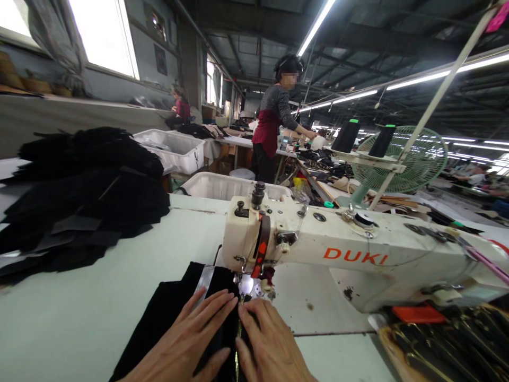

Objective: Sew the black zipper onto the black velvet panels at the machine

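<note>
My left hand [194,334] lies flat with fingers stretched over a black fabric piece [175,300] on the sewing table. A pale, shiny strip [205,278] shows on the fabric beyond these fingers. My right hand [272,337] has bent fingers and thumb on the edge of a black zipper with gold teeth [237,345], which runs along the fabric towards the needle area. Right in front of both hands is the white sewing machine [302,239], its lamp lighting the presser foot area. The underside of the zipper and the right palm are hidden.
A tall stack of black fabric pieces [87,185] stands at the left. More gold-toothed black zippers [449,339] lie at the lower right, near a red block [417,313]. White bins [170,151], thread cones [347,136] and a green fan [421,159] are beyond; a person [272,116] stands behind.
</note>
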Motion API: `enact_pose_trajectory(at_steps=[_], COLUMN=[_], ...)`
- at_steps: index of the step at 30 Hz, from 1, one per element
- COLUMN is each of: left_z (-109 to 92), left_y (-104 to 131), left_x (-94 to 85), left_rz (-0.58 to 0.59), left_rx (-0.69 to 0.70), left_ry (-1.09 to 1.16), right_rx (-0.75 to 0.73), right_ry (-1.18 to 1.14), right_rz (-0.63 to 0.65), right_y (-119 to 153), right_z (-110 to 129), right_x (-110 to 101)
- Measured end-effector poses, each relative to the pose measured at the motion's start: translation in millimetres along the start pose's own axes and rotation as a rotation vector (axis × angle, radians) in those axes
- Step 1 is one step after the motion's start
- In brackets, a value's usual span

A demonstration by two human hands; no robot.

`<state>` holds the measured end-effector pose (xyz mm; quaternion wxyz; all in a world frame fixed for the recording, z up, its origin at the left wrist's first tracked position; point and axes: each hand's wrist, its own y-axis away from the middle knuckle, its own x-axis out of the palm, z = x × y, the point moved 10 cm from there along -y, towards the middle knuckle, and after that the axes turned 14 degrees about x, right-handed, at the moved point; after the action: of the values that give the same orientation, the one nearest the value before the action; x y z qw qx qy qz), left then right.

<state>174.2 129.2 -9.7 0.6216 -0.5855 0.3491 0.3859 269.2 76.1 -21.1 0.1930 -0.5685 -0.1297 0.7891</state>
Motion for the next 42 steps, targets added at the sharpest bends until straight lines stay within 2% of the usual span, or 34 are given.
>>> enact_pose_trajectory(at_steps=[4, 10, 14, 20, 24, 27, 30, 35, 39, 42], left_z=[0.2, -4.3, -10.8, -9.8, -9.9, -9.5, -7.5, -8.3, -6.3, -1.7], left_y=[2.4, -5.0, -7.6, -6.0, -10.4, -15.5, -17.5, -14.8, -12.7, -10.7], left_x=[0.8, -8.0, -9.2, -5.0, -6.2, -10.6, -13.3, -7.9, -2.1, 6.4], left_rz=[0.015, -0.047, -0.059, -0.041, -0.046, -0.063, -0.073, -0.059, -0.050, 0.007], left_rx=[-0.011, 0.021, 0.064, 0.053, 0.096, 0.121, 0.120, 0.165, 0.185, 0.160], left_ry=[-0.014, -0.120, -0.174, -0.138, -0.138, -0.180, -0.253, -0.306, -0.262, -0.220], right_rx=[-0.015, -0.041, -0.030, -0.022, -0.041, 0.002, 0.073, 0.088, 0.070, 0.056], right_ry=[0.031, 0.059, 0.073, 0.073, 0.049, 0.020, 0.014, 0.030, 0.012, 0.000], right_rz=[-0.049, -0.148, -0.173, -0.150, -0.210, -0.276, -0.303, -0.356, -0.433, -0.458], right_y=[2.7, 3.1, 3.8, 3.8, 1.0, -0.9, -1.1, 5.8, 9.1, 7.3], right_z=[0.2, 1.7, 0.9, 1.8, 3.7, -1.6, -10.4, -15.6, -16.3, -15.4], right_x=[-0.2, -5.4, -3.6, 1.8, 1.3, 6.9, 21.3, 39.7, 37.9, 34.9])
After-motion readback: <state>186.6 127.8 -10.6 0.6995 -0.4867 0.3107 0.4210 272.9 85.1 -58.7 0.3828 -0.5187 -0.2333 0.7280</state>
